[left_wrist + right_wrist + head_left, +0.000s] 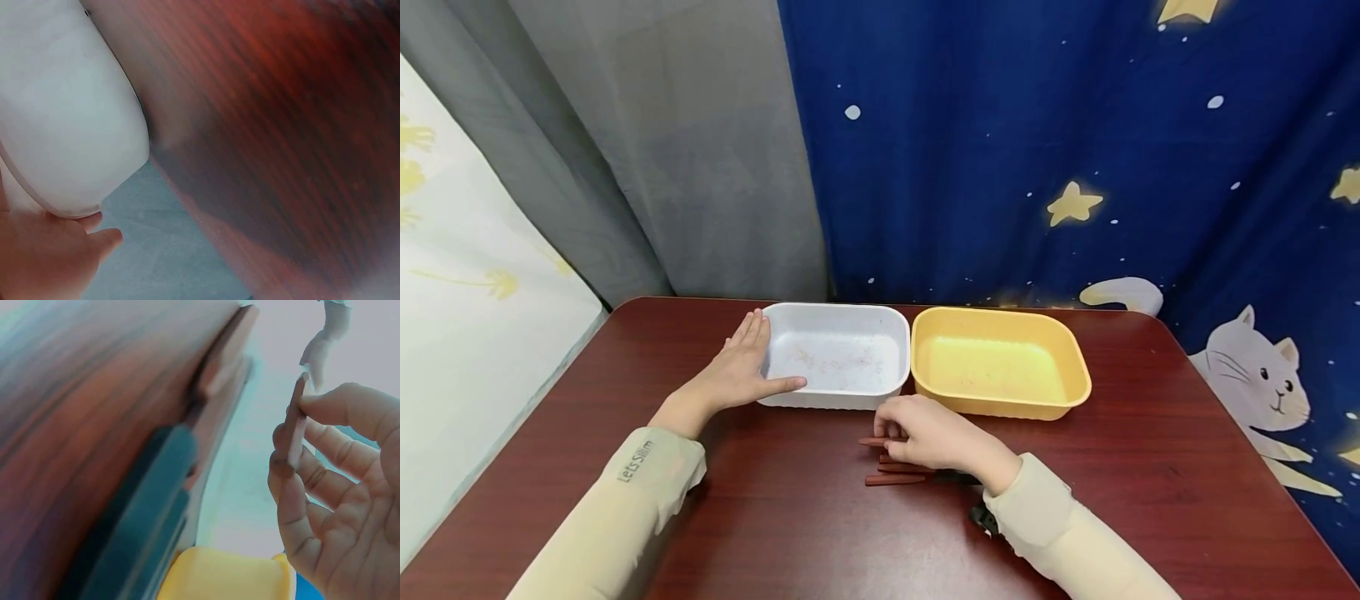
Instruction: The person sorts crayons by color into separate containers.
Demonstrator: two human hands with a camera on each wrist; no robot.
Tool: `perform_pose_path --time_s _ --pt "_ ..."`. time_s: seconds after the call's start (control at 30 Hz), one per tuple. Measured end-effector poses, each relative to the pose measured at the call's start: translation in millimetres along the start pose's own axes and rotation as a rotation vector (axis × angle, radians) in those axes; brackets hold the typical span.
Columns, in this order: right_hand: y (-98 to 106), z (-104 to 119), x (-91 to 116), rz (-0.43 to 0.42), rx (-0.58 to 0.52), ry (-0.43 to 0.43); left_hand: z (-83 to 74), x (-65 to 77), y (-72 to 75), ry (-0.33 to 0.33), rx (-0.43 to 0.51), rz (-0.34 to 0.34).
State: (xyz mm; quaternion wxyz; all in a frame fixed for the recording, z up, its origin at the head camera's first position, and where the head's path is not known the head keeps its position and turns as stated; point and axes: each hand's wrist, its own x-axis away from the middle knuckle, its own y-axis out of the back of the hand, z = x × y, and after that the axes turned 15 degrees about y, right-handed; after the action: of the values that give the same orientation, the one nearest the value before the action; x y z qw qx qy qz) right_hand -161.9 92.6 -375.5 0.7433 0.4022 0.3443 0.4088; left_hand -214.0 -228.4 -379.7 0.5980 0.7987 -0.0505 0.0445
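My right hand is above the table, just in front of the two bins. Between thumb and fingers it pinches a short reddish-brown stick with a tapered end. Under and beside that hand lie more brown sticks, partly hidden by it. Dark green long pieces lie near them, blurred in the right wrist view. My left hand rests against the left end of a white plastic bin, fingers straight along the side and thumb over the front rim. Only faint specks show inside that bin.
A yellow plastic bin stands right of the white one, rims nearly touching. Both sit near the back edge of the dark red wooden table. Behind hang a grey curtain and a blue star-patterned curtain.
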Motion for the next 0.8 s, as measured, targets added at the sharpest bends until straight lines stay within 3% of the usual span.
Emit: perform_pose_path --time_s 0.47,0.8 --pt "9.6 12.0 -16.9 -0.177 -0.051 0.037 -0.3 1.4 0.5 0.009 -0.005 0.005" --pt "13.6 2.7 -37.1 -0.286 -0.128 0.018 0.4 0.2 0.1 0.005 -0.017 -0.006"
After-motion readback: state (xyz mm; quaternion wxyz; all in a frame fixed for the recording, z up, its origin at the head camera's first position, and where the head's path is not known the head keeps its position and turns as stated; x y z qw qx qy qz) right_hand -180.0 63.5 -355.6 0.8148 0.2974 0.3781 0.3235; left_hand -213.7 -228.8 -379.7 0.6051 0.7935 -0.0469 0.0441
